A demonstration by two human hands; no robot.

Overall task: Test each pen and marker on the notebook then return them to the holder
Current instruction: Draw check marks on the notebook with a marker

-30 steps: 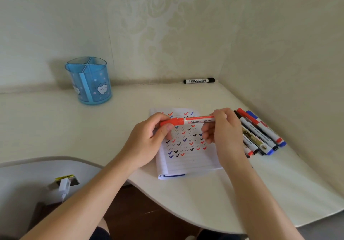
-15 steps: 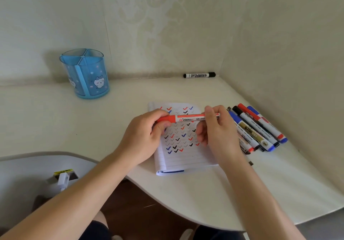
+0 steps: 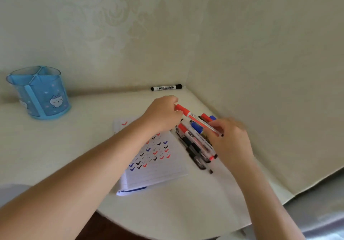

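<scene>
Two bare forearms reach in, no sleeves showing; left hand [image 3: 163,114] and right hand [image 3: 229,140] wear no rings or watch (right one blurred)

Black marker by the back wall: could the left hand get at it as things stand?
Probably yes, once freed. The black marker lies alone on bare desk just beyond the left hand, nothing between them. But both hands are holding the red marker, so the left must let go first.

Left hand [image 3: 163,115] and right hand [image 3: 229,137] each pinching (right blurred), forearms converging.
</scene>
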